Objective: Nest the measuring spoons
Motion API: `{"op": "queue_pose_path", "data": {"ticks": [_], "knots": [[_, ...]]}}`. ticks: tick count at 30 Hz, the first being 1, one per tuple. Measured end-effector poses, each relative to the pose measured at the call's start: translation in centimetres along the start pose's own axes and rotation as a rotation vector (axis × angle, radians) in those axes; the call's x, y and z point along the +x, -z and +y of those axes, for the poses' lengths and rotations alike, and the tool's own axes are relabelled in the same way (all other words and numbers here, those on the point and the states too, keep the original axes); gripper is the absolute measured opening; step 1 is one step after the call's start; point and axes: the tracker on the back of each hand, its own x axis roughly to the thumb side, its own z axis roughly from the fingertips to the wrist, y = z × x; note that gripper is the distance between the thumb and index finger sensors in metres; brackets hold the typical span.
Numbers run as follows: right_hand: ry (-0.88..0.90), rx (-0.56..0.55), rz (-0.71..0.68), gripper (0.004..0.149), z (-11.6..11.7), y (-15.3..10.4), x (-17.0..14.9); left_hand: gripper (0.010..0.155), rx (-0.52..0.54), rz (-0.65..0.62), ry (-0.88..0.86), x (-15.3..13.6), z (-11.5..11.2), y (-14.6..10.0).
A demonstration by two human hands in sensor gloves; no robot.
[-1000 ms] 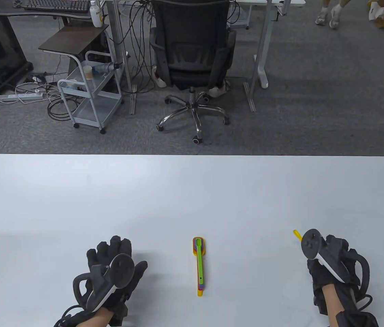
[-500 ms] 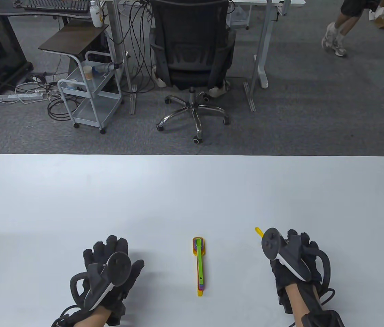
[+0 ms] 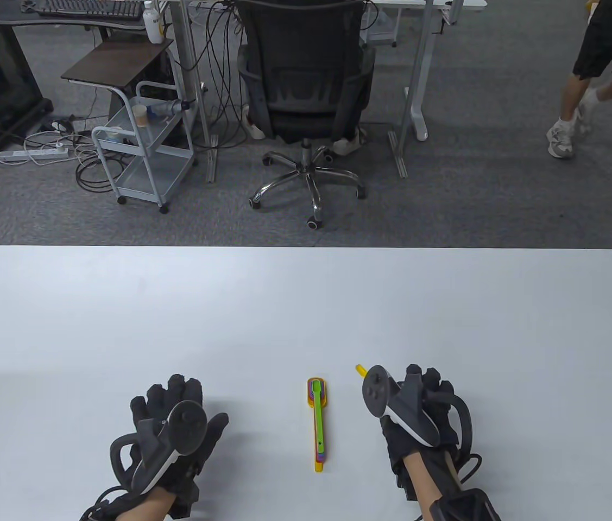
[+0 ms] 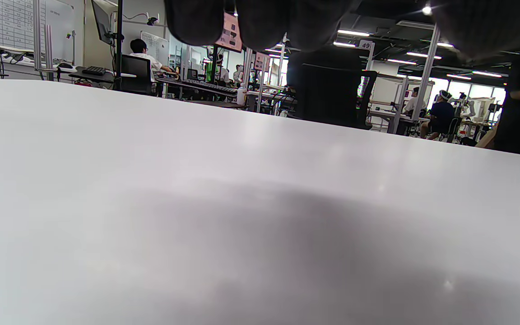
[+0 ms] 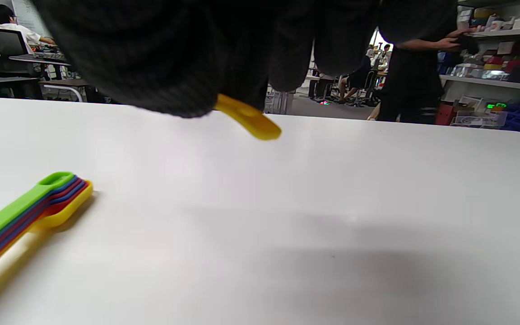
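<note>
— Right hand?
— Now just right of the stack, no longer out toward the worktop's right side as a second ago. Fingers curled round a yellow spoon, only its tip poking out past them (the rest hidden under the glove). Held clear of the worktop in the right wrist view, tip pointing away and a little down.
— And the stack?
— Unmoved. Lying on the worktop between the two hands, handles toward the near edge, bowls away. Green spoon on top, then blue, red and purple layers, a yellow one at the bottom. Not touching either hand.
— Left hand?
— Resting palm down on the worktop, left of the stack and well apart from it. Fingers spread and fairly straight, holding nothing. Shifted a touch nearer and leftward since the earliest frame, hardly more.
— Anything else changed?
— A person in dark shorts and white shoes walking across the carpet at upper right, further into view than before. Office chair beyond the worktop's far edge, same place.
</note>
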Motion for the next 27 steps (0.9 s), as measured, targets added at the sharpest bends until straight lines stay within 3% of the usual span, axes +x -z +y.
{"op": "queue_pose_path", "data": {"ticks": [13, 27], "knots": [[0.039, 0.080, 0.025, 0.045, 1.5, -0.5, 4.0, 0.084, -0.007, 0.007, 0.001, -0.1, -0.1, 0.1], [0.108, 0.120, 0.173, 0.045, 3.3, -0.7, 8.5, 0.084, -0.018, 0.015, 0.001, -0.2, -0.2, 0.2]]}}
